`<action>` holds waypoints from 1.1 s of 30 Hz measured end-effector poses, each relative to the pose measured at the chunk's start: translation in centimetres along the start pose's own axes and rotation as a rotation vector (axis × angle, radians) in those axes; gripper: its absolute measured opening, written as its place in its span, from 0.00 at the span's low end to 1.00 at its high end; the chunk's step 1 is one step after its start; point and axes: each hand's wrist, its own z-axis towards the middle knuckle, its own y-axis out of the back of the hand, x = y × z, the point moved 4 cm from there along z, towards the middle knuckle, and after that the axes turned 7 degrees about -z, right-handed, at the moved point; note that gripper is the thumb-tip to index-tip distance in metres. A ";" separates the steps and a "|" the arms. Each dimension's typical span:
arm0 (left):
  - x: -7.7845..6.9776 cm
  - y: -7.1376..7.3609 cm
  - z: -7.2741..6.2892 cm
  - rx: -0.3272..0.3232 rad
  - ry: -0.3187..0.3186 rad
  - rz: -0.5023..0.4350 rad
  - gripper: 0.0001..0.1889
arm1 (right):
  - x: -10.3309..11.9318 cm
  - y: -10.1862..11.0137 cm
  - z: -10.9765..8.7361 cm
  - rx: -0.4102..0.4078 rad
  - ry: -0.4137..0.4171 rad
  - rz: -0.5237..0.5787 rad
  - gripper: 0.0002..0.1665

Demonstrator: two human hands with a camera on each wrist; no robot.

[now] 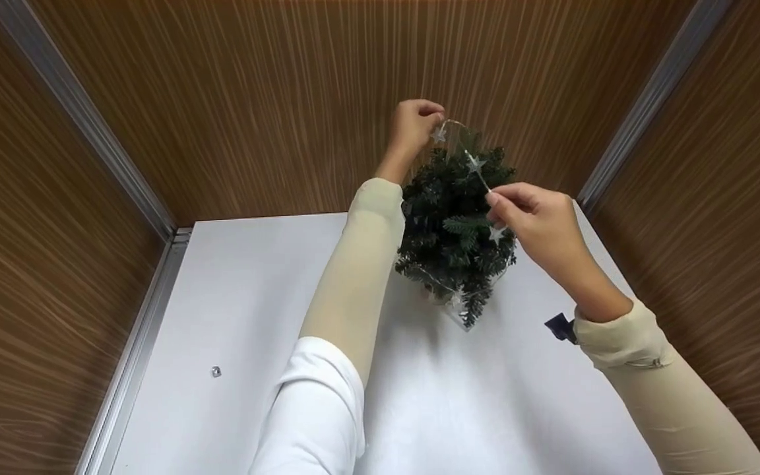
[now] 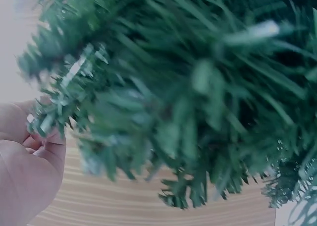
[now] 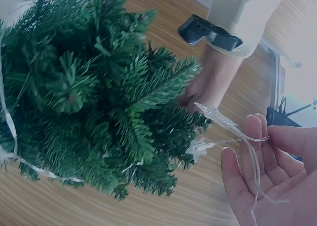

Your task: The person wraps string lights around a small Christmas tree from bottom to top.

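Observation:
A small artificial Christmas tree (image 1: 449,231) stands on a white table, its green branches filling much of both wrist views. Around it runs a string of star lights (image 1: 475,163) on thin clear wire. My left hand (image 1: 411,132) pinches the string beside the treetop; in the left wrist view, branches partly hide that hand's fingertips (image 2: 42,137). Thumb and fingers of my right hand (image 1: 541,221) pinch another stretch of the wire at the tree's right side. In the right wrist view, clear stars (image 3: 218,116) hang close to the branches and loose wire crosses the palm.
A tiny clear object (image 1: 216,371) lies on the white tabletop (image 1: 254,284) at the left. Wood-grain panels (image 1: 274,99) enclose the back and sides, with metal rails (image 1: 116,158) along the corners. A dark camera mount (image 1: 559,326) sits at the right wrist.

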 end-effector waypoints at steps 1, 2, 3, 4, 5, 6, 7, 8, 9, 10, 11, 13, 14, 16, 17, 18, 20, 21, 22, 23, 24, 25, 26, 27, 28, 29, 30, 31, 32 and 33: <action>0.2 0.2 0.0 -0.003 0.003 0.003 0.09 | 0.2 -0.1 0.0 0.005 0.002 -0.001 0.13; 0.4 0.4 -0.1 -0.008 0.008 0.000 0.09 | 0.3 -0.3 0.0 0.011 0.006 -0.003 0.13; 0.6 0.5 -0.1 -0.014 0.011 -0.006 0.09 | 0.5 -0.4 0.0 0.016 0.008 0.001 0.13; 0.8 0.7 -0.2 -0.019 0.014 -0.015 0.09 | 0.7 -0.6 -0.1 0.020 0.009 0.008 0.13; 0.9 0.9 -0.3 -0.022 0.015 -0.027 0.09 | 0.8 -0.7 -0.1 0.022 0.012 0.016 0.13; 1.0 1.0 -0.3 -0.026 0.017 -0.039 0.09 | 1.0 -0.8 -0.1 0.022 0.015 0.022 0.13; 1.1 1.2 -0.4 -0.026 0.016 -0.049 0.09 | 1.1 -0.9 -0.2 0.022 0.020 0.026 0.12; 1.2 1.3 -0.5 -0.026 0.017 -0.060 0.08 | 1.3 -1.1 -0.3 0.023 0.022 0.037 0.12; 1.2 1.5 -0.6 -0.024 0.014 -0.062 0.08 | 1.4 -1.2 -0.3 0.023 0.025 0.044 0.12; 1.3 1.6 -0.7 -0.022 0.013 -0.061 0.08 | 1.5 -1.3 -0.4 0.024 0.028 0.047 0.11; 1.3 1.7 -0.8 -0.018 0.009 -0.056 0.08 | 1.6 -1.4 -0.5 0.027 0.031 0.051 0.11; 1.4 2.0 -1.0 -0.010 -0.008 -0.039 0.08 | 1.8 -1.8 -0.7 0.036 0.034 0.060 0.11; 1.4 2.1 -1.1 -0.006 -0.018 -0.038 0.08 | 1.9 -1.9 -0.7 0.040 0.037 0.062 0.11; 1.6 2.4 -1.3 0.003 -0.037 -0.033 0.08 | 2.2 -2.4 -0.9 0.049 0.047 0.054 0.10; 1.7 2.5 -1.4 0.007 -0.043 -0.029 0.08 | 2.3 -2.6 -1.0 0.056 0.053 0.055 0.10; 1.8 2.6 -1.5 0.010 -0.042 -0.027 0.08 | 2.4 -2.9 -1.0 0.064 0.059 0.054 0.09; 2.1 2.8 -1.7 0.018 -0.035 -0.024 0.09 | 2.7 -3.4 -1.2 0.081 0.068 0.048 0.09; 2.2 2.8 -1.9 0.023 -0.033 -0.016 0.09 | 2.8 -3.7 -1.3 0.089 0.073 0.043 0.09; 2.3 2.8 -2.0 0.029 -0.030 -0.011 0.09 | 2.9 -3.9 -1.4 0.096 0.078 0.039 0.08; 2.4 2.9 -2.1 0.035 -0.031 -0.003 0.09 | 3.1 -4.1 -1.4 0.102 0.083 0.037 0.08; 2.4 2.9 -2.2 0.040 -0.032 0.003 0.09 | 3.2 -4.4 -1.5 0.106 0.089 0.030 0.08; 2.5 2.9 -2.2 0.048 -0.037 0.007 0.10 | 3.3 -4.6 -1.6 0.109 0.093 0.025 0.08; 2.5 2.9 -2.3 0.054 -0.044 0.011 0.10 | 3.5 -4.8 -1.7 0.111 0.100 0.019 0.08; 2.5 2.9 -2.3 0.058 -0.046 0.017 0.10 | 3.6 -5.0 -1.7 0.116 0.106 0.015 0.08; 2.6 2.9 -2.3 0.060 -0.045 0.016 0.10 | 3.6 -5.2 -1.8 0.121 0.110 0.013 0.08; 2.7 3.0 -2.3 0.062 -0.050 0.022 0.10 | 3.7 -5.5 -1.8 0.129 0.115 0.011 0.08; 2.8 3.1 -2.4 0.065 -0.057 0.029 0.10 | 3.7 -5.8 -1.8 0.139 0.118 0.012 0.08; 3.0 3.2 -2.4 0.069 -0.065 0.036 0.10 | 3.7 -6.1 -1.9 0.149 0.117 0.012 0.08; 3.2 3.3 -2.5 0.071 -0.071 0.048 0.10 | 3.7 -6.4 -1.9 0.156 0.119 0.009 0.08; 3.4 3.3 -2.6 0.073 -0.076 0.061 0.10 | 3.6 -6.8 -2.0 0.166 0.118 0.008 0.08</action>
